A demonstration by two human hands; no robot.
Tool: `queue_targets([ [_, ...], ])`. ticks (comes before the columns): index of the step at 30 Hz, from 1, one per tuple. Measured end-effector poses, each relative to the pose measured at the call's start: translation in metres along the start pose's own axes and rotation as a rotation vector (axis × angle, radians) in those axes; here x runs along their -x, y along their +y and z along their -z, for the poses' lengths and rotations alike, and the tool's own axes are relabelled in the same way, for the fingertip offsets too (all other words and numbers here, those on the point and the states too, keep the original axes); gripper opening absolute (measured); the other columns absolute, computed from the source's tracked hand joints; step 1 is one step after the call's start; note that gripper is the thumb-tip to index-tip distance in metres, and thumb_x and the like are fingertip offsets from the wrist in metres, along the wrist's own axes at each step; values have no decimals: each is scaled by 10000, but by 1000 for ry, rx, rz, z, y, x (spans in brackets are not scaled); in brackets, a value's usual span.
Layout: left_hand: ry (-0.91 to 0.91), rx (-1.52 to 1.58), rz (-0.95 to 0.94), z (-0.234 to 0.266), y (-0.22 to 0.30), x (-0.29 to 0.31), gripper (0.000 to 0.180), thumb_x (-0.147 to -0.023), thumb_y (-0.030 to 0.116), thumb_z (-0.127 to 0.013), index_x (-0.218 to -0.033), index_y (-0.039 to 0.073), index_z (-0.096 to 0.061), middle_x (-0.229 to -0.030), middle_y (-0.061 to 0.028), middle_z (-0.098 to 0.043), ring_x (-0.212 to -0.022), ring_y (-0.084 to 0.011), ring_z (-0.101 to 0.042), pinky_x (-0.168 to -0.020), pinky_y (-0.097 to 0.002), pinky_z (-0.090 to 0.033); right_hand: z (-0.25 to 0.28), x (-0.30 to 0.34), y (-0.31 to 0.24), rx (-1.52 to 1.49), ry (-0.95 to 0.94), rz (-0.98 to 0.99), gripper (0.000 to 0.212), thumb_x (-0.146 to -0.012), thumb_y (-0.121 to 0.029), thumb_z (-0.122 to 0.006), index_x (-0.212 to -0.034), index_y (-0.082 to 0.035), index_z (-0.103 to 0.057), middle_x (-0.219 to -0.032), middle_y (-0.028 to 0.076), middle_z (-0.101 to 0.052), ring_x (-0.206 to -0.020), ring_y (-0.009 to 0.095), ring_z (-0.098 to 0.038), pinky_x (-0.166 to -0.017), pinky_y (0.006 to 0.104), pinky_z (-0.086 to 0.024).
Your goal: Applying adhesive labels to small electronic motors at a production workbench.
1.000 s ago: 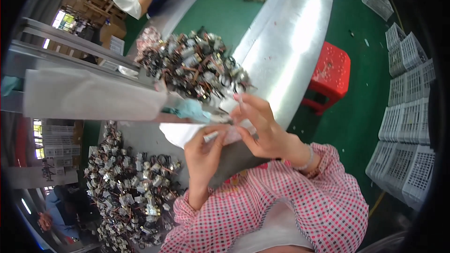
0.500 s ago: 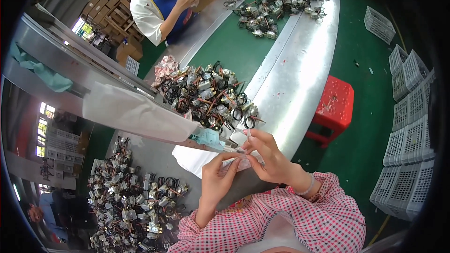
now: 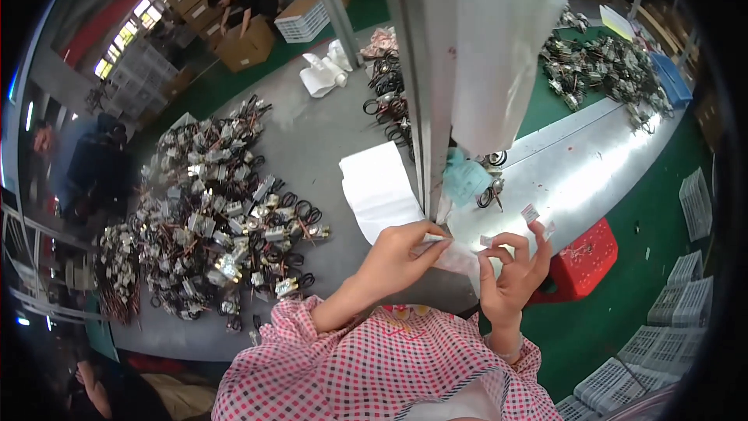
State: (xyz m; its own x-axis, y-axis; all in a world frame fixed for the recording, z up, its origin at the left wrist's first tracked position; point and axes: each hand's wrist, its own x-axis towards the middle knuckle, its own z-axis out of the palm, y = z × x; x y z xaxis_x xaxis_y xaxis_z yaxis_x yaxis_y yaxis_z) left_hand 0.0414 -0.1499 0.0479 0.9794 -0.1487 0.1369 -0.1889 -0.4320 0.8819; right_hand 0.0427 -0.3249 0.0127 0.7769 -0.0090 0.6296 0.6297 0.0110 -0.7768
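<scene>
Small labels (image 3: 530, 213), on right fingers (image 3: 540, 253), print unreadable

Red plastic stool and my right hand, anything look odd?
Pale scraps lie scattered on the red plastic stool, like litter. Small labels sticking to the right hand also stand out, though that may be deliberate.

White glare streaks the smooth silver metal bench (image 3: 565, 175), and slanting pale windowpanes (image 3: 104, 68) glow at upper left. Straight edges bend toward the blackened border; the far left is dim.
</scene>
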Motion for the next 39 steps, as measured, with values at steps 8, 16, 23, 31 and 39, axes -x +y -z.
queue_targets([
  [8,-786,44,160,77,-15,28,312,-817,218,-611,-1041,4,-575,-978,-113,-628,-875,-215,-606,-775,-315,-473,7,-7,0,125,52,15,884,-700,159,-554,-1383,-115,-64,-1368,168,-169,-921,212,-473,-681,272,-521],
  [16,173,-1247,634,203,-119,4,240,-758,116,-558,-970,7,-530,-970,-193,-592,-876,-358,-585,-745,-430,-484,18,-10,2,168,177,24,860,-690,144,-584,-1363,-76,-97,-1349,147,-180,-908,203,-466,-665,262,-534],
  [23,86,-1274,752,232,-212,15,444,-665,139,-644,-1056,33,-463,-1027,-199,-555,-945,-376,-554,-794,-441,-470,25,-4,16,170,221,7,854,-654,172,-573,-1344,-19,-107,-1317,145,-208,-880,202,-477,-629,241,-547],
  [31,240,-1106,656,235,-130,14,404,-683,184,-611,-1042,29,-510,-916,-211,-613,-866,-375,-582,-757,-419,-466,27,-5,11,184,182,-29,903,-626,166,-579,-1361,-21,-89,-1306,155,-212,-867,200,-494,-622,252,-551],
  [39,270,-207,215,187,-74,-2,327,-827,28,-534,-1145,-2,-464,-973,-66,-567,-841,-128,-546,-698,-235,-439,-4,-73,-78,-313,-493,97,855,-696,24,-622,-1374,-8,-102,-1339,160,-193,-1080,262,-450,-822,325,-484],
])
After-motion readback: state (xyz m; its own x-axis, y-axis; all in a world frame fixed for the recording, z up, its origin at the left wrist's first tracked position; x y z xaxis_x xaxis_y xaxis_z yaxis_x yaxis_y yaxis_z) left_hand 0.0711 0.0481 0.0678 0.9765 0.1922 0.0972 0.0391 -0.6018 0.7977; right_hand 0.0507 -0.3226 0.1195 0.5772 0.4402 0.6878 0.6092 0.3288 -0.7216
